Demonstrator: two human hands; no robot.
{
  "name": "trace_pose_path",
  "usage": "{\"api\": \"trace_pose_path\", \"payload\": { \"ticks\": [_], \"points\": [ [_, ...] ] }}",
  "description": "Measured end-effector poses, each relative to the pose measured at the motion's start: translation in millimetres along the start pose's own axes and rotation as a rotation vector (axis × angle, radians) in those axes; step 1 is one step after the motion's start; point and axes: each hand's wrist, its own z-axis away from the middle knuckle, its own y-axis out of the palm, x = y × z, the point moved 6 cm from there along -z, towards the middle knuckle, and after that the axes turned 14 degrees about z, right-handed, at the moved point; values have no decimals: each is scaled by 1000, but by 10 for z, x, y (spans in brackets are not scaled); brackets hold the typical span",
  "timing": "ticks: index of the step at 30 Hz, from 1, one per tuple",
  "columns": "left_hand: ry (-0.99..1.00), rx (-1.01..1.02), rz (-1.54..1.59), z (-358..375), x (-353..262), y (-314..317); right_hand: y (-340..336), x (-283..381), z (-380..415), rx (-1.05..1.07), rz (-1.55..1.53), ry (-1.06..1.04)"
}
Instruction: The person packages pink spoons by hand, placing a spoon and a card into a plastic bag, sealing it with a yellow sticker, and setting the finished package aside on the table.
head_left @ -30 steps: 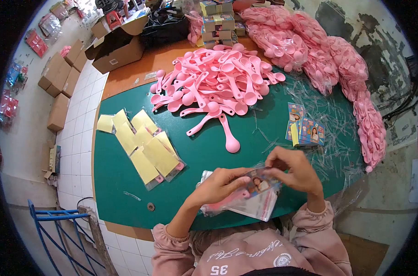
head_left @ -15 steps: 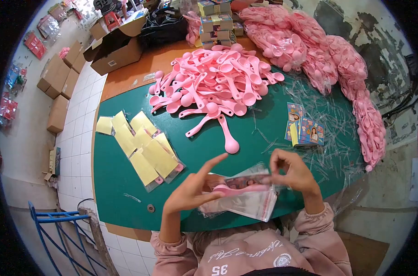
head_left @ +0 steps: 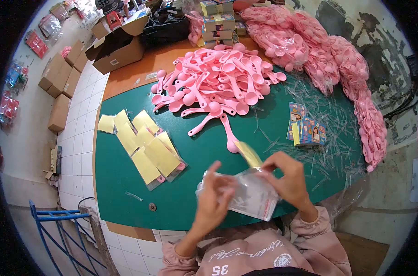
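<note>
My right hand [head_left: 288,177] pinches the edge of a clear plastic packet with a yellow card [head_left: 249,155] in it, tilted up over the table. A stack of clear plastic bags [head_left: 254,198] lies below, close to the table's front edge. Over the left side of that stack is my left hand [head_left: 212,200], somewhat blurred, its fingers apart and nothing visible in them. One pink spoon [head_left: 230,135] lies just beyond the packet, at the front of a heap of pink spoons [head_left: 218,83].
Several packets with yellow cards [head_left: 160,158] lie on the green tabletop [head_left: 121,193] at left. Printed cards [head_left: 312,131] and plastic scraps [head_left: 319,161] are at right. Bagged pink spoons [head_left: 319,69] line the right edge. A cardboard box [head_left: 121,57] and card stacks [head_left: 218,23] stand behind.
The packet has been lifted off the bags and turned from its printed card and pink spoon side to its yellow side. My left hand has drawn back toward me and rightward.
</note>
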Motion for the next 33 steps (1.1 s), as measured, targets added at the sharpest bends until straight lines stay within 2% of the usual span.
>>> {"api": "trace_pose_path", "payload": {
  "ticks": [1, 3, 4, 5, 8, 10, 14, 16, 20, 22, 25, 29, 31, 33],
  "points": [
    [-3, -3, 0, 78, 28, 84, 21, 22, 22, 4, -2, 0],
    [-272, 87, 531, 238, 198, 327, 165, 218, 110, 220, -12, -290],
    [-315, 107, 641, 270, 253, 366, 193, 248, 163, 382, -49, -257],
    [-321, 102, 645, 290, 285, 365, 197, 249, 200, 390, -51, -254],
    [-315, 80, 524, 363, 314, 319, 230, 259, 326, 353, 7, -268],
    [-339, 59, 449, 344, 273, 259, 287, 257, 368, 298, 169, -273],
    [-342, 5, 401, 320, 268, 221, 444, 308, 377, 247, 154, -273],
    [-216, -9, 254, 307, 220, 194, 515, 309, 371, 220, 221, -286],
    [-206, -24, 83, 330, 220, 164, 492, 284, 326, 229, 136, -257],
    [-78, 11, -35, 338, 115, 223, 504, 215, 314, 334, 7, -165],
    [-31, 49, -62, 354, 12, 282, 518, 160, 317, 401, -46, -172],
    [-54, 44, -35, 317, -37, 300, 481, 203, 342, 426, -18, -215],
    [-171, 28, -17, 303, 69, 290, 490, 258, 408, 395, 104, -350],
    [-231, 66, 19, 260, 146, 278, 481, 312, 455, 380, 142, -374]
  ]
}}
